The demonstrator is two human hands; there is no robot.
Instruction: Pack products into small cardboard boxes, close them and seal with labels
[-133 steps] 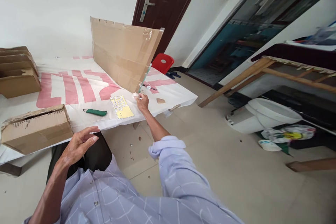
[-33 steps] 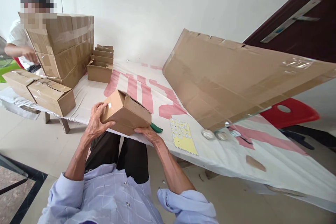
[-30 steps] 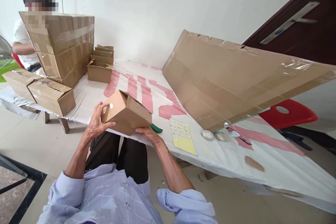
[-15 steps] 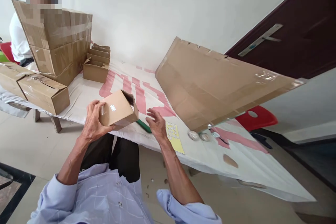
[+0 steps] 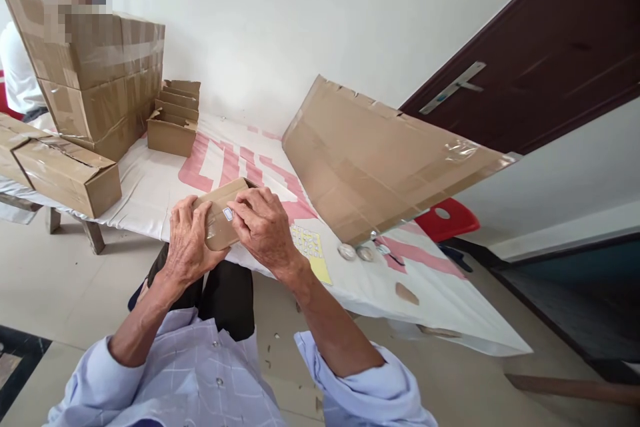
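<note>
A small brown cardboard box (image 5: 220,208) sits between both my hands above the near edge of the table. My left hand (image 5: 187,240) wraps round its left end, fingers closed on it. Over the box's right side my right hand (image 5: 263,227) is closed, its fingertips pressing on the top face beside a small white label (image 5: 228,214). A yellow sheet of stickers (image 5: 311,250) lies on the white cloth just right of my right hand.
A big cardboard sheet (image 5: 380,160) leans up from the table. Long boxes (image 5: 60,170), a stack of small boxes (image 5: 173,123) and large taped cartons (image 5: 100,73) stand left, a seated person (image 5: 17,73) behind them. Small round items (image 5: 355,252) lie near a red stool (image 5: 445,219).
My right hand left the underside of the box, hovered open over the table, then came back onto its top by the label. The box was turned so its open end no longer shows.
</note>
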